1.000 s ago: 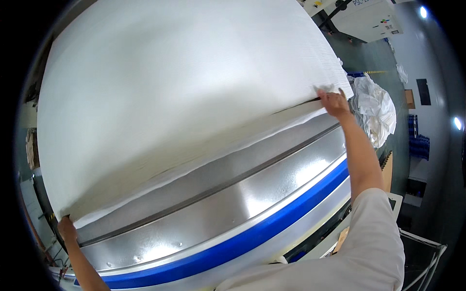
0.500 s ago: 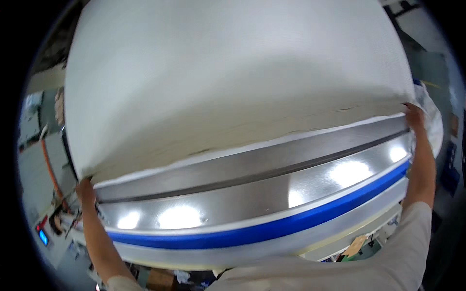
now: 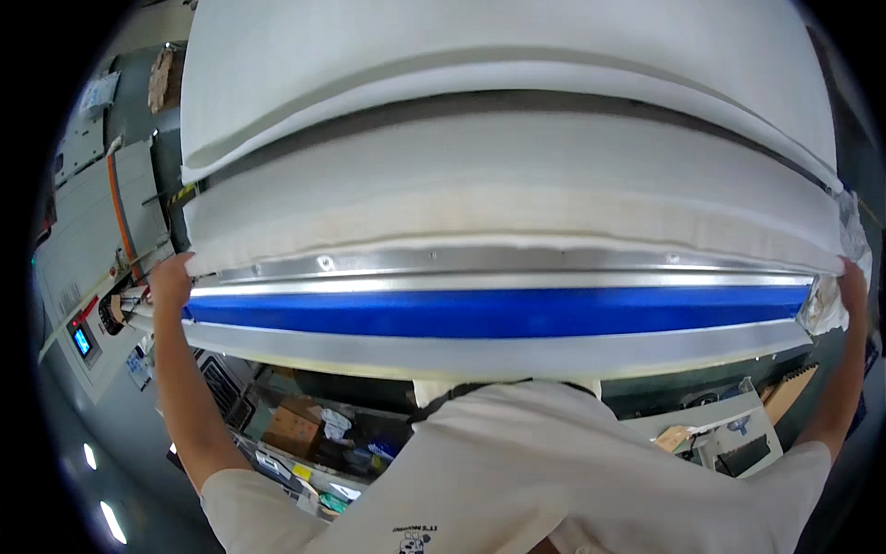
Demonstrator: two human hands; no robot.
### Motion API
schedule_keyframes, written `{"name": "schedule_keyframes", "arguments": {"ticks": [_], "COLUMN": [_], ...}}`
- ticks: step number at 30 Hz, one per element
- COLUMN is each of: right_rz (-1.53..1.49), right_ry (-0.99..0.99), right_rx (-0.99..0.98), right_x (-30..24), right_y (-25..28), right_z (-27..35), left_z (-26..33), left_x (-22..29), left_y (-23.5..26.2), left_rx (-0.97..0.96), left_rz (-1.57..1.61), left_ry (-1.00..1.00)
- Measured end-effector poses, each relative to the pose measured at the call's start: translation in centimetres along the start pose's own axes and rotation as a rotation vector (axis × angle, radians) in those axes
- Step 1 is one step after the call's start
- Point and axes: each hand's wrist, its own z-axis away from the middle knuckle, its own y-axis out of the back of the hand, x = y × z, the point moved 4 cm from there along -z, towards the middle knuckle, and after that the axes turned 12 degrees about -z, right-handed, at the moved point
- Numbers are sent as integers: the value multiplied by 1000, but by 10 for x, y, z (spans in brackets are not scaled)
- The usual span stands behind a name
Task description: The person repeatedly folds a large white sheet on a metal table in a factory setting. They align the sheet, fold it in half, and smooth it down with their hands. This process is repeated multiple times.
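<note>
A wide white cloth stretches across a machine bed, its wavy front edge running from side to side. My left hand is closed on the cloth's front left corner. At the opposite corner, my right hand grips the same edge. Just in front of the cloth shows a narrow shiny metal plate. Nearer to me runs a blue strip, with a pale grey ledge below it. Behind, the white material forms a raised fold over a dark gap.
To the left stands a pale cabinet with an orange hose and a small lit screen. Crumpled clear plastic hangs beside my right hand. Under the ledge are a cardboard box and a grey bench.
The cloth's front edge has come toward me and now lies level over most of the metal plate. Both hands still hold its corners. A fold and dark gap now show behind.
</note>
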Motion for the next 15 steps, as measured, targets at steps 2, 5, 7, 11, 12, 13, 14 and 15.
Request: {"name": "schedule_keyframes", "arguments": {"ticks": [2,5,7,11,12,13,14,15], "right_rz": [127,183,259,256,268,279,283,217], "right_ry": [249,95,87,16,11,7,8,96], "right_rx": [0,-261,-333,-486,-498,-511,-516,-416], "right_x": [-4,-49,-65,-88,-89,-87,-89,-81], "right_y": [-25,-69,-83,-103,-108,-117,-127,-136], "right_z": [34,60,81,104,104,109,109,112], "left_z": [20,56,66,70,68,65,62,59], "left_x": [20,61,81,112,113,114,115,116], "left_y": [-55,-87,-111,-112,-114,-116,-119,-127], "left_rx": [-171,-373,-462,-593,-588,-554,-568,-580], "left_rz": [-118,-199,-227,-316,-338,-342,-307,-273], "left_ry": [-125,-225,-284,-385,-406,-403,-368,-335]}}
